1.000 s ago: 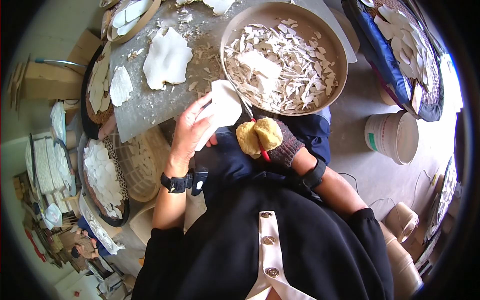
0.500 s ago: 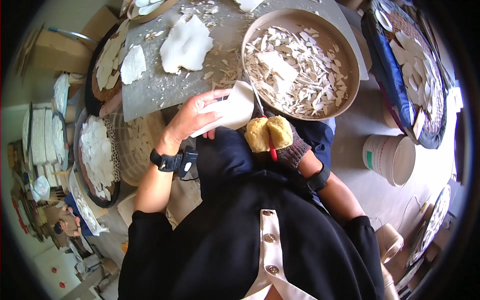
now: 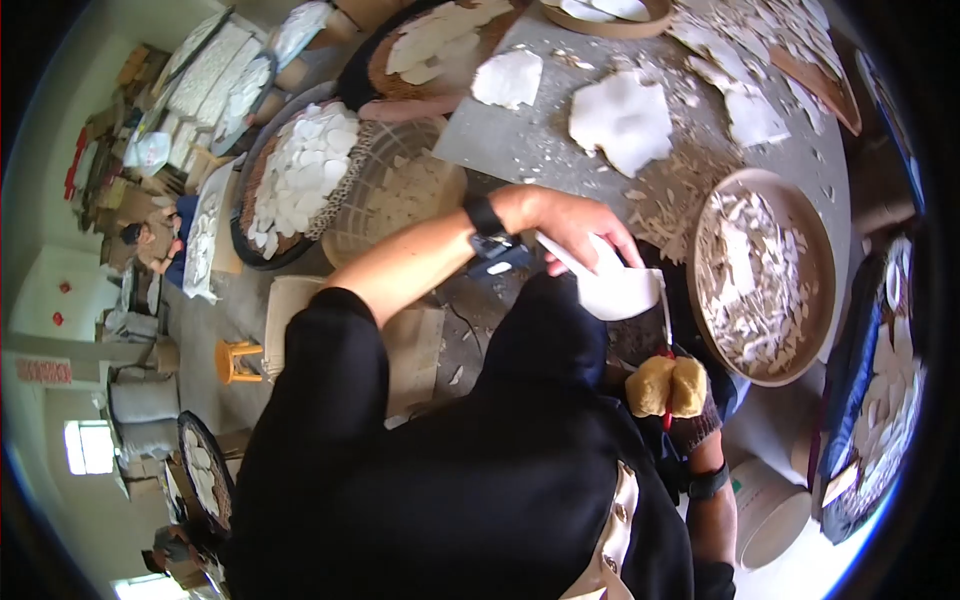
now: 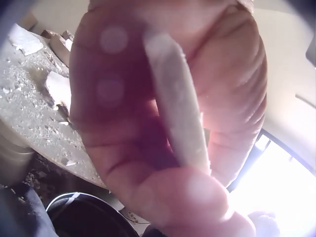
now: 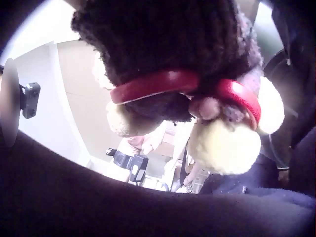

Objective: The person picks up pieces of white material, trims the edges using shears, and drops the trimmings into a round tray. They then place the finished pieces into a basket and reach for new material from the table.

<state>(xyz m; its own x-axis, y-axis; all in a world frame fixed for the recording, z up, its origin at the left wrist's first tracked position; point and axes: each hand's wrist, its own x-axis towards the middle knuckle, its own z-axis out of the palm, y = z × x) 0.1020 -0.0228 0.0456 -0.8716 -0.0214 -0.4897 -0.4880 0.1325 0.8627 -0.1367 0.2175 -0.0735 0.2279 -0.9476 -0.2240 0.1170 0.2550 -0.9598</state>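
My bare left hand pinches a flat white piece with cut edges between thumb and fingers. In the left wrist view the piece appears nearly edge-on, with fingers around it. My right hand, in a dark knitted glove, grips scissors with red handles. Yellow padding is wrapped around the handles. The scissor blades point away from me, right at the white piece's right edge. In the right wrist view, fingers pass through the red handle loops.
A round shallow tray with white offcuts stands on the grey table's near right edge. Large irregular white sheets and scraps lie behind. To the left is a mesh basket; a white bucket stands on the floor at right.
The head view has swung left, so table and tray appear farther right. The left hand has turned over the white piece, which is now tilted. The right hand keeps its grip on the scissors.
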